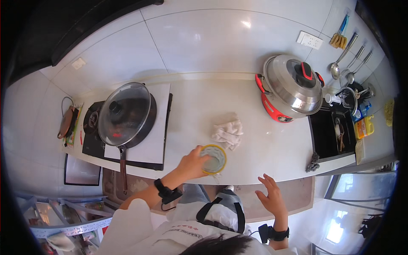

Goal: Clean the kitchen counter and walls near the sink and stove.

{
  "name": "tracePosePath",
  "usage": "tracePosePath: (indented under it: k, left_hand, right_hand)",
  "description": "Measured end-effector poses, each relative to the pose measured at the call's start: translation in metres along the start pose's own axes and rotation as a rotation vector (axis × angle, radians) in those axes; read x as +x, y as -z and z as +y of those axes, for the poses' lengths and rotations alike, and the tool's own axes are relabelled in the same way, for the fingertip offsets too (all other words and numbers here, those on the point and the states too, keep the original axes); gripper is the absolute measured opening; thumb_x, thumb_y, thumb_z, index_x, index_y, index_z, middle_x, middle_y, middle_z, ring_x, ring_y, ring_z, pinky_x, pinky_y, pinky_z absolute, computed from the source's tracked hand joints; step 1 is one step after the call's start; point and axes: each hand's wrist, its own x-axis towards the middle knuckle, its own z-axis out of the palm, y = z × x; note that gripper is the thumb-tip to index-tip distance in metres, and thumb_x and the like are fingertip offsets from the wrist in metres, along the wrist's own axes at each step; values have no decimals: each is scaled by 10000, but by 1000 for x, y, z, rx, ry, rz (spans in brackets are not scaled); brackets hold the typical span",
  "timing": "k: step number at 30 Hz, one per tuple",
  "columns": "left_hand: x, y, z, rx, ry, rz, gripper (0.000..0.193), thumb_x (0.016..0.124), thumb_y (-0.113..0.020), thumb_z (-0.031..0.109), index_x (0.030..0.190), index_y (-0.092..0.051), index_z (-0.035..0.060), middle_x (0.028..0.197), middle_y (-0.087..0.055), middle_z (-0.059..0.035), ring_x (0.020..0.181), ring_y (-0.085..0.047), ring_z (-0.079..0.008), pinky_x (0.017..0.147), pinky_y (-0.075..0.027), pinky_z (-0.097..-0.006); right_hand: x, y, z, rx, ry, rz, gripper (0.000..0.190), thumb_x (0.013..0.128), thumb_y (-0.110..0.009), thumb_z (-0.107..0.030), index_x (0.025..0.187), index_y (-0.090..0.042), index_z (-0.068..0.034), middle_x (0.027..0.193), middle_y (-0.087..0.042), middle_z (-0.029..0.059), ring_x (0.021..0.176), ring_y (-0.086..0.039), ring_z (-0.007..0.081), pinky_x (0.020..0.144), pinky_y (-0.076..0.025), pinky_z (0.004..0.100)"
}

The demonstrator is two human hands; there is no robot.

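My left hand (191, 164) grips a clear glass cup (214, 161) with a yellow rim, its mouth facing up towards me. The thumb reaches over the rim into the opening. Whether there is liquid inside I cannot tell. Just beyond the cup, a crumpled pale cloth (228, 132) lies on the white countertop (194, 111). My right hand (271, 193) holds nothing; its fingers are spread near the counter's front edge, apart from the cup. Both wrists wear black straps with small devices.
At left, a lidded frying pan (127, 118) sits on the cooktop (161, 153), its handle (123, 169) jutting past the front edge. A red electric pot (290, 89) with a steel lid stands at back right, beside the dark sink (325, 134). A dark scrubber (313, 162) lies near the sink.
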Motion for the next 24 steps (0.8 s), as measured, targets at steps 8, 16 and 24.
tracePosePath:
  k: [8, 16, 24]
  left_hand:
    - [-9, 10, 27, -97, -57, 193, 744, 535, -774, 291, 1184, -412, 246, 1245, -304, -205, 1020, -486, -360, 757, -485, -390]
    - [-11, 10, 18, -218, -29, 294, 853, 515, -758, 194, 1256, -345, 285, 1233, -298, -196, 1046, -452, -358, 775, -477, -383]
    - [-23, 20, -3, -195, 90, 316, 864, 510, -760, 186, 1263, -341, 253, 1222, -308, -195, 1059, -435, -368, 832, -445, -382]
  right_hand:
    - [3, 20, 28, 16, -23, 71, 386, 716, -599, -68, 1091, -518, -28, 1184, -455, 200, 1049, -474, 361, 847, -417, 380]
    - [14, 22, 14, -51, 20, -5, 383, 720, -594, -68, 1093, -515, -28, 1173, -461, 204, 1060, -466, 364, 858, -413, 377]
    - [30, 48, 5, -20, -13, 72, 378, 695, -599, -6, 1066, -542, -42, 1149, -500, 179, 1057, -486, 332, 835, -422, 346]
